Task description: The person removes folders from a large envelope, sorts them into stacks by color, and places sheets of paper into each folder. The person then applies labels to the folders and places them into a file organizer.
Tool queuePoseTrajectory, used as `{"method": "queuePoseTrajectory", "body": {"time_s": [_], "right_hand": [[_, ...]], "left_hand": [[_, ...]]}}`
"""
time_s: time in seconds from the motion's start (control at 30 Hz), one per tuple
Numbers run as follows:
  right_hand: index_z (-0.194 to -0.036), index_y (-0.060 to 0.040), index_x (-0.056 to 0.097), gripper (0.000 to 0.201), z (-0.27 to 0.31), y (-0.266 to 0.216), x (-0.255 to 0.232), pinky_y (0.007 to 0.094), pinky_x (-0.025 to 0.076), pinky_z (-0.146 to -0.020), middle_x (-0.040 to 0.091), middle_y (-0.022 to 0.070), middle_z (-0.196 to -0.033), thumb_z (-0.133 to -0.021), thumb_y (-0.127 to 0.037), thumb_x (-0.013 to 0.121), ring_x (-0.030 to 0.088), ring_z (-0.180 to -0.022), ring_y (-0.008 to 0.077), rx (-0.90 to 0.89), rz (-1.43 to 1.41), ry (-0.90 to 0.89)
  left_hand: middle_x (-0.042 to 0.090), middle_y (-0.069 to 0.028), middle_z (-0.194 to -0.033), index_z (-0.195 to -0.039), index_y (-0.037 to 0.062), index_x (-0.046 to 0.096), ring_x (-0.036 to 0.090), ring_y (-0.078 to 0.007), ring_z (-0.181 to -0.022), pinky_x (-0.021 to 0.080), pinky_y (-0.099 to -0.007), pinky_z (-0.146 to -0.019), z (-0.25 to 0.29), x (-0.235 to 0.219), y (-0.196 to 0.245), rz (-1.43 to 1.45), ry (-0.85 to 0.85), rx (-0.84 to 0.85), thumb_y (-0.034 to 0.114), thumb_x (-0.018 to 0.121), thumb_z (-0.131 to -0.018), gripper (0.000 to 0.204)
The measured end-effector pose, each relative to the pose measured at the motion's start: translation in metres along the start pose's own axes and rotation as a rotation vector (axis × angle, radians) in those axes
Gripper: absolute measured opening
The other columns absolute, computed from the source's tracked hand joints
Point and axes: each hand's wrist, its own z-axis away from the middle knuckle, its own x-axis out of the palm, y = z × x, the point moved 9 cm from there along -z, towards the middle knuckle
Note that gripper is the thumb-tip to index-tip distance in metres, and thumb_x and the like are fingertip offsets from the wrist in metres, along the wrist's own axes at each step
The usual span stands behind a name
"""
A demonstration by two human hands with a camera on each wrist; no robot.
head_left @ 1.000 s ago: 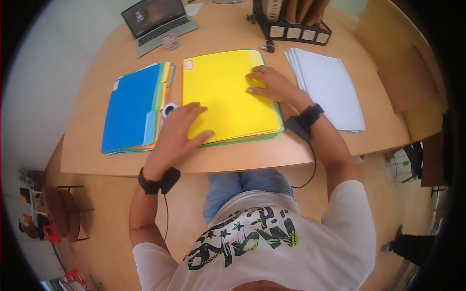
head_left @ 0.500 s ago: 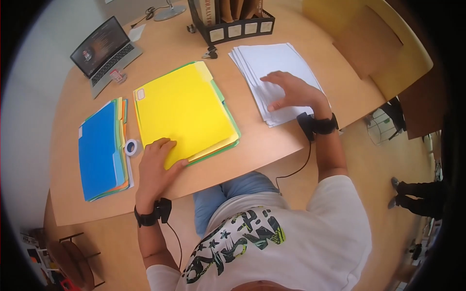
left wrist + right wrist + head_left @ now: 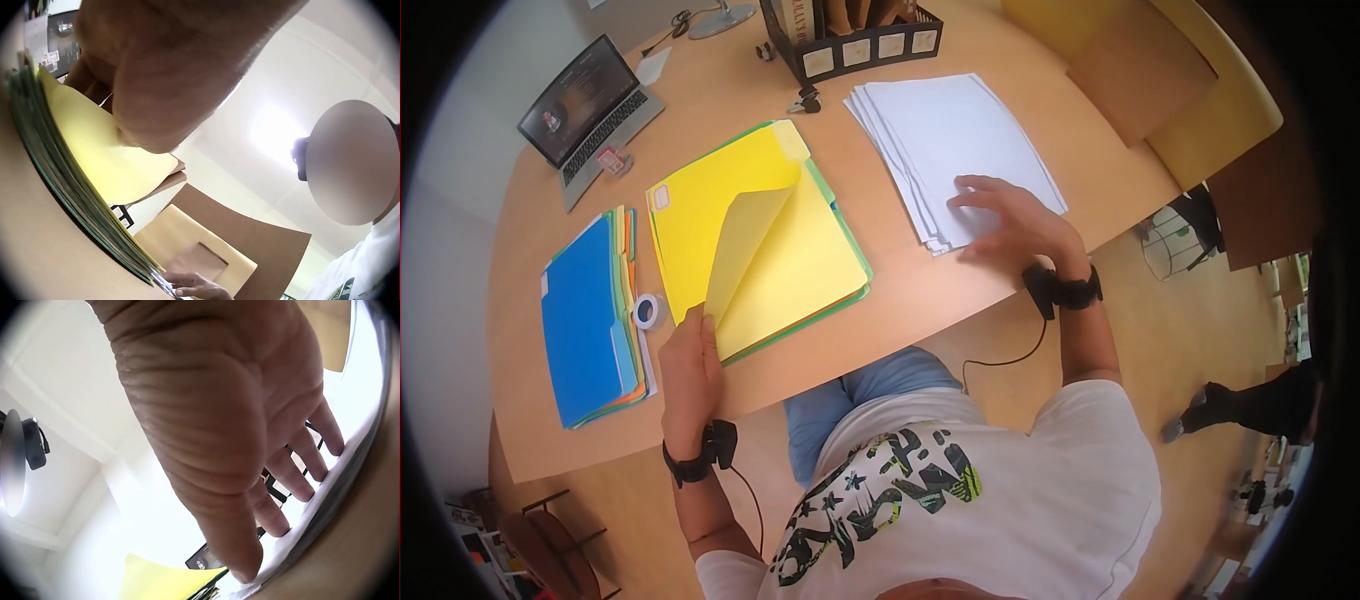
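Note:
My left hand [image 3: 690, 360] pinches the near corner of a yellow folder's cover [image 3: 745, 240] and holds it folded up and back to the left. Beneath it shows the folder's pale yellow inside [image 3: 790, 270], on top of a thick stack with green edges. In the left wrist view the lifted cover [image 3: 106, 150] bends away from that stack. My right hand [image 3: 1025, 225] is over the near end of a pile of white paper [image 3: 950, 130]. Its fingers are spread, and in the right wrist view the fingertips [image 3: 300, 490] rest on the paper, thumb at its edge.
Left of the yellow folder lie a roll of tape [image 3: 648, 311] and a stack of folders topped by a blue folder [image 3: 585, 320]. Farther back are a laptop [image 3: 590, 115], a black clip [image 3: 805, 100] and a black organizer [image 3: 860, 55]. A yellow chair [image 3: 1230, 110] stands at the right.
My left hand has taken hold of the yellow cover's corner and turned it up. My right hand moved from the yellow folder to the white paper. The view swung to the right.

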Motion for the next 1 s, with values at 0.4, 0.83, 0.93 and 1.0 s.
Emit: {"method": "queuePoseTrajectory", "body": {"time_s": [0.4, 0.83, 0.93, 1.0], "right_hand": [[-0.104, -0.0005, 0.064, 0.028, 0.01, -0.007, -0.001, 0.0354, 0.051, -0.085, 0.064, 0.0157, -0.11, -0.077, -0.006, 0.062, 0.063, -0.098, 0.0325, -0.079, -0.01, 0.22], [-0.09, 0.002, 0.06, 0.024, 0.001, 0.015, -0.071, 0.0208, 0.033, -0.054, 0.048, -0.0076, -0.071, -0.097, -0.02, 0.055, 0.038, -0.066, 0.0024, 0.073, -0.665, 0.77], [-0.103, 0.0022, 0.062, 0.024, -0.026, -0.06, -0.089, 0.0202, 0.037, -0.059, 0.053, -0.0054, -0.077, -0.097, -0.019, 0.055, 0.043, -0.071, 0.0029, -0.107, -0.698, 0.716], [-0.11, 0.0015, 0.062, 0.026, -0.051, -0.097, -0.078, 0.0211, 0.041, -0.063, 0.058, -0.0033, -0.082, -0.097, -0.019, 0.055, 0.048, -0.074, 0.0041, -0.208, -0.627, 0.588]], "left_hand": [[0.055, -0.0256, -0.07, -0.106, -0.0018, 0.055, 0.055, -0.0424, -0.064, 0.04, -0.0434, -0.053, 0.004, -0.007, -0.001, 0.061, 0.06, 0.026, 0.013, 0.043, -0.097, 0.021], [0.064, -0.0204, -0.093, -0.107, -0.0002, 0.057, 0.066, -0.0308, -0.083, 0.052, -0.04, -0.072, 0.01, -0.004, 0.016, 0.001, 0.106, 0.232, 0.008, 0.051, -0.092, 0.018], [0.063, -0.0164, -0.1, -0.115, -0.0007, 0.054, 0.063, -0.0237, -0.091, 0.05, -0.0356, -0.079, 0.019, -0.013, -0.028, 0.144, 0.063, -0.236, 0.01, 0.047, -0.096, 0.023], [0.06, -0.0137, -0.109, -0.121, -0.0016, 0.049, 0.058, -0.0203, -0.101, 0.046, -0.0323, -0.086, 0.028, -0.022, -0.045, 0.483, 0.283, -0.166, 0.011, 0.045, -0.098, 0.027]]}}
